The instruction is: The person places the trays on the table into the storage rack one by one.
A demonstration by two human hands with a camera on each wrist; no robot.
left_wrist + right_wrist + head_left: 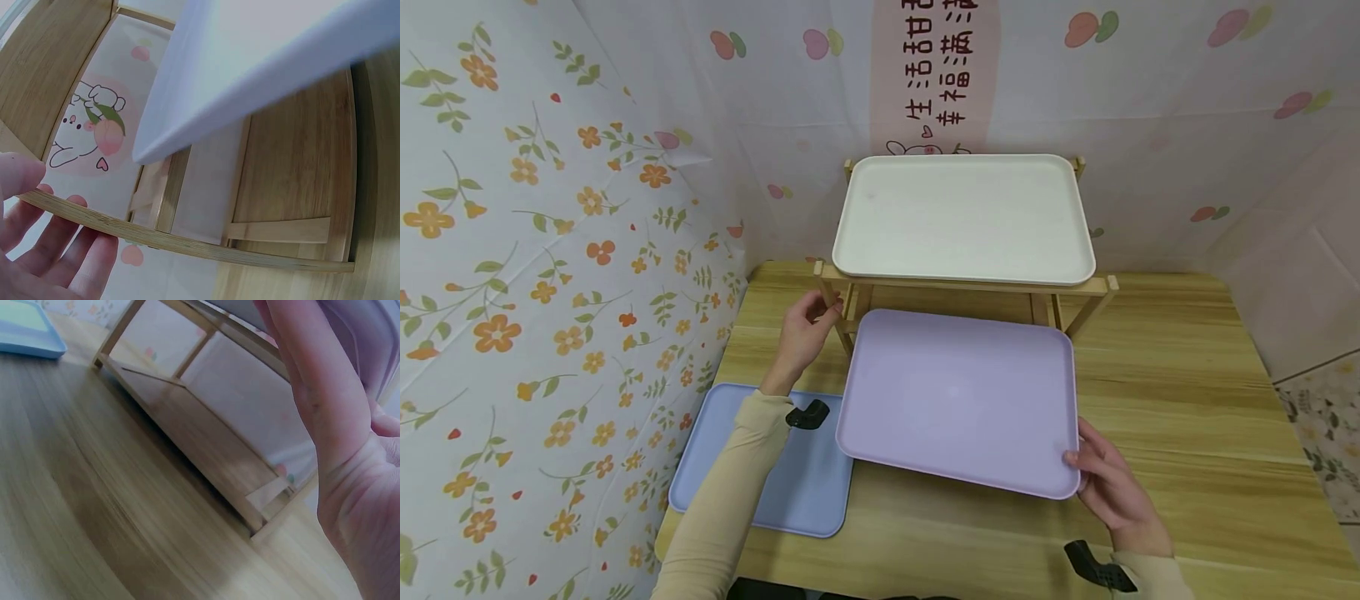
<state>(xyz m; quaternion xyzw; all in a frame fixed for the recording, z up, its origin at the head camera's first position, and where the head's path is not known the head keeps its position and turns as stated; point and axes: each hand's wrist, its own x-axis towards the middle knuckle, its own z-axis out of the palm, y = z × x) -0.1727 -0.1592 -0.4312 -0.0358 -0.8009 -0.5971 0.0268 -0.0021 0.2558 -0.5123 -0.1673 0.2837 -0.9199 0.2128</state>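
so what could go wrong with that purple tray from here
The right hand holds the purple tray by one near corner only, so it may tip or slip. Its far edge sits close to the wooden rack that the left hand grips, and could knock it and shift the white tray on top.

Left arm reaches forward in a beige sleeve with a black wrist mount; left hand [803, 335] is raised, fingers [59, 250] and thumb curled in a pinch around a thin wooden rail at the front left corner of the rack. Right arm comes in low from the near right, also beige-sleeved with a black wrist mount; right hand [1112, 490] grips the near right corner of the lilac tray, thumb on top of the rim, fingers underneath. Hands are well apart, left higher and further forward.
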